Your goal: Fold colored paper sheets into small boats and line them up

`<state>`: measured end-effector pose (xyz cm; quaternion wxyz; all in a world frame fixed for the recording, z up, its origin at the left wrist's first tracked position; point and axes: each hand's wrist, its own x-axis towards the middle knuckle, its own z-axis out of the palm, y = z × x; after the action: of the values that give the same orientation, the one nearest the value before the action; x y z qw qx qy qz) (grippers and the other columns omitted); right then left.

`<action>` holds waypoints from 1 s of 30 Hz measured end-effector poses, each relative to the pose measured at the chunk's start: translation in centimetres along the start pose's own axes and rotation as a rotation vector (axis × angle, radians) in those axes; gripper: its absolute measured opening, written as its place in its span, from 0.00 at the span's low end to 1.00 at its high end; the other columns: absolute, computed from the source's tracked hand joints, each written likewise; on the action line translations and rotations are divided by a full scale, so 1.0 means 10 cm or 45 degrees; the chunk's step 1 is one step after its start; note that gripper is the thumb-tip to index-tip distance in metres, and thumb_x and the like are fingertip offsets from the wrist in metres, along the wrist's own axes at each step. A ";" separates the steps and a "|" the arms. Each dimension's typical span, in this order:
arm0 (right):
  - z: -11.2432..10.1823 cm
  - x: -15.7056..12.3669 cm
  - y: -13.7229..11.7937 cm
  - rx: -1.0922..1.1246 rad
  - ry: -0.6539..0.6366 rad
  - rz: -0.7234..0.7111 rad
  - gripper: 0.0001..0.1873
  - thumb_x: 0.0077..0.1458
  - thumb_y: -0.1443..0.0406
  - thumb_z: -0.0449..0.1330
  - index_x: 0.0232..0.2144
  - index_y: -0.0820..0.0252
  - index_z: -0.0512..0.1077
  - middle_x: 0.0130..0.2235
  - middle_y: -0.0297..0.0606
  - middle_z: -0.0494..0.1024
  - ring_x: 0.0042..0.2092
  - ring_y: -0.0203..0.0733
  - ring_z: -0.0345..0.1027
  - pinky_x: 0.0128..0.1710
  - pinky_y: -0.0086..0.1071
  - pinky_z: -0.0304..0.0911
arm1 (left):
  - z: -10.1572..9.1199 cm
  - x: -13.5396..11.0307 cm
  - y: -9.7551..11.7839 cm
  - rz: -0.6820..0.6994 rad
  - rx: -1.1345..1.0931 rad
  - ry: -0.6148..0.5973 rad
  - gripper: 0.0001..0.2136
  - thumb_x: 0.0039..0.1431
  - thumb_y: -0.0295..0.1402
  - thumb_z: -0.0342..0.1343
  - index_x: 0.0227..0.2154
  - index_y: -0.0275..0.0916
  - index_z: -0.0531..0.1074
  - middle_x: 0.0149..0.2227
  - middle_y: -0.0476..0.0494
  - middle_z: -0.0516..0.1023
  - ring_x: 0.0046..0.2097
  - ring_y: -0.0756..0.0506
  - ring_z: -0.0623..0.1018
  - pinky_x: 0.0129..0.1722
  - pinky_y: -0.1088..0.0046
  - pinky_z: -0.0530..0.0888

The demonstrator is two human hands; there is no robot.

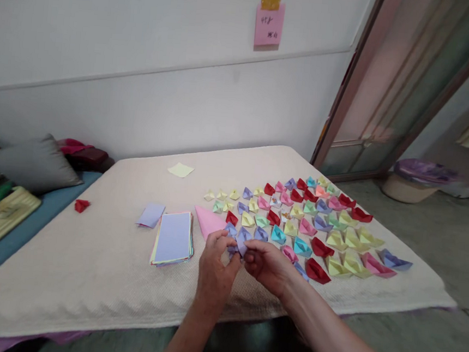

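Observation:
Between my two hands is a small folded lavender paper boat (243, 241), held above the near part of the table. My left hand (218, 259) pinches its left side with thumb and fingers. On the right, my right hand (266, 261) grips the other edge between thumb and forefinger, the remaining fingers curled. Just behind the hands lies a pink paper sheet (208, 220), partly covered by my left fingers. Rows of folded paper boats (302, 247) in red, yellow, pink, blue and green spread out to the right. To the left sits a stack of coloured paper (174, 239), lavender on top.
A few lavender sheets (151, 215) lie left of the stack, and a pale yellow sheet (181, 169) farther back. A red folded paper (81, 206) is at the far left of the cloth-covered table (98, 273). A white wall with a pink note (269, 28) stands behind.

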<state>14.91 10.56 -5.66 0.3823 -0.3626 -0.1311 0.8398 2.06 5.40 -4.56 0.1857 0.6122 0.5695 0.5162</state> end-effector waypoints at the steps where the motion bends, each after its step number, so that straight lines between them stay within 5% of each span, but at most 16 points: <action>1: 0.00 -0.01 0.00 -0.001 -0.009 -0.006 0.05 0.43 0.73 0.61 0.20 0.64 0.68 0.16 0.28 0.69 0.17 0.26 0.60 0.14 0.18 0.54 | 0.00 0.00 -0.01 0.011 0.015 0.016 0.09 0.49 0.22 0.54 0.32 0.41 0.72 0.43 0.42 0.70 0.49 0.42 0.70 0.48 0.63 0.68; 12: 0.01 -0.01 0.02 -0.025 -0.041 -0.098 0.06 0.42 0.72 0.64 0.21 0.65 0.69 0.16 0.29 0.68 0.18 0.26 0.59 0.15 0.19 0.53 | -0.02 -0.02 -0.08 -0.021 0.005 0.106 0.08 0.51 0.25 0.56 0.33 0.43 0.76 0.43 0.43 0.74 0.44 0.44 0.74 0.45 0.66 0.70; 30: -0.02 0.02 0.03 -0.020 -0.159 -0.098 0.11 0.40 0.70 0.67 0.18 0.64 0.66 0.14 0.25 0.61 0.17 0.24 0.50 0.15 0.19 0.46 | -0.03 -0.03 0.01 0.204 0.237 0.084 0.06 0.54 0.25 0.54 0.35 0.39 0.72 0.37 0.44 0.73 0.42 0.46 0.73 0.44 0.69 0.70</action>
<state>14.79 10.49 -6.06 0.4025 -0.3072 -0.1752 0.8444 1.92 5.01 -4.55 0.0673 0.6532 0.5700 0.4939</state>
